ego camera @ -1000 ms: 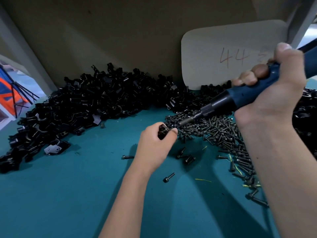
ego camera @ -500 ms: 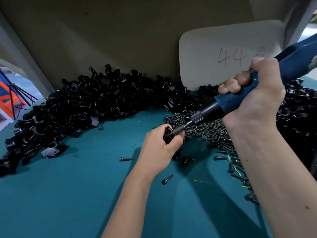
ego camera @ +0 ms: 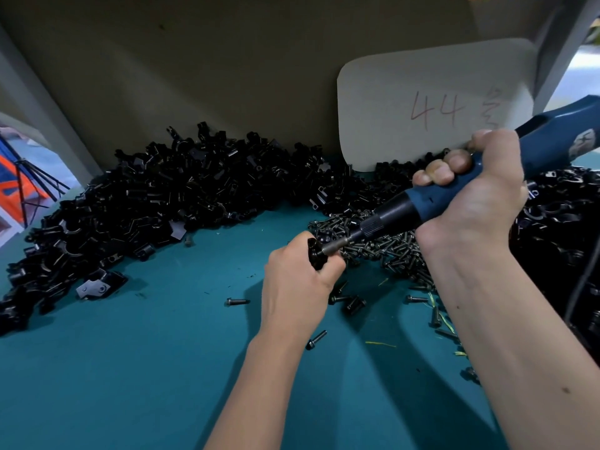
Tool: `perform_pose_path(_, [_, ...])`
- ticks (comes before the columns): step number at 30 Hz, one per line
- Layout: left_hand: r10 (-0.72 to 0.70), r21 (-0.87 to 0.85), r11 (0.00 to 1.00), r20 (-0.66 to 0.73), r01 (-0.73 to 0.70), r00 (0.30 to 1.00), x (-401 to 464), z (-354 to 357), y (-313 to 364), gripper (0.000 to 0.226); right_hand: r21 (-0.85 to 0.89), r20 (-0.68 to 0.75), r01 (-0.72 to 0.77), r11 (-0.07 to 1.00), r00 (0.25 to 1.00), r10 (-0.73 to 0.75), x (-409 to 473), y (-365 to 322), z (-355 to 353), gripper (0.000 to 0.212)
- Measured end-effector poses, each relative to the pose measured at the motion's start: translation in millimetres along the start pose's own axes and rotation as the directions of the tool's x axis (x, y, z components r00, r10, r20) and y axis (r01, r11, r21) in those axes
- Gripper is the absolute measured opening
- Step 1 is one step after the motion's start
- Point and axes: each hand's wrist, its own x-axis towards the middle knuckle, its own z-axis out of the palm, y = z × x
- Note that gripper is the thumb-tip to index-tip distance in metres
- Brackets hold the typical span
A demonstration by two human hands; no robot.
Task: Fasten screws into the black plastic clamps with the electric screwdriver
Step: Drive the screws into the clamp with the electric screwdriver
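Left hand (ego camera: 297,282): fingers curled around one black plastic clamp (ego camera: 316,254).
Right hand (ego camera: 470,193): grips the blue electric screwdriver (ego camera: 431,198).
Bit: touching the clamp.

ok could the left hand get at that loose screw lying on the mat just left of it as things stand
Probably not yet: the left hand grips a black clamp with the screwdriver bit on it. The path to the loose screw looks free over bare mat, once the clamp is put down.

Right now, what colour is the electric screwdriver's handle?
Dark blue grip on the electric screwdriver, with a black nose; head view.
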Motion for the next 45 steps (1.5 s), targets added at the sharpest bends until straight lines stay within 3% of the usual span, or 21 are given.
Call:
perform_pose_path(5, [-0.005, 0.074, 0.997, -0.056, 0.009, 0.998, -1, -1, 0, 0.029, 0.039, -0.034, -0.014, 0.999, 0.999, 0.015, -2, 4, -1, 0.022])
perform_pose_path(12, [0.051, -0.067, 0.996, -0.027, -0.052, 0.998, -4, -3, 0, 0.031, 0.068, 0.017, -0.058, 0.996, 0.998, 0.057, -3, 3, 0, 0.025])
perform_pose_path(15, [0.057, -0.08, 0.995, -0.024, -0.059, 0.998, -6, -4, 0, 0.036, 0.069, 0.048, -0.075, 0.995, 0.996, 0.072, -3, 3, 0, 0.025])
perform_pose_path(21, [0.008, -0.066, 0.998, -0.087, -0.014, 0.996, -6, -5, -3, 0.027, 0.081, 0.059, -0.085, 0.993, 0.995, 0.081, -6, 10, -2, 0.023])
perform_pose_path(35, [-0.036, -0.075, 0.997, -0.136, 0.026, 0.99, -5, -3, -4, 0.03, 0.041, 0.089, -0.01, 0.999, 0.996, 0.007, -12, 15, 0, 0.02])
perform_pose_path(39, [-0.009, -0.001, 1.0, 0.003, 0.009, 1.0, -4, -4, -2, 0.028, 0.045, 0.115, -0.093, 0.995, 0.99, 0.087, -5, 6, -6, 0.026])
perform_pose_path(42, [0.022, -0.091, 0.996, 0.221, -0.002, 0.975, -3, -11, 3, 0.035, 0.006, 0.281, -0.099, 0.995, 0.955, 0.093, 0, -7, -6, 0.026])
perform_pose_path(45, [0.007, -0.17, 0.984, 0.296, 0.046, 0.955, -1, -15, 6, 0.031, -0.061, 0.41, -0.014, 0.998, 0.911, 0.038, -5, -14, 5, 0.021])
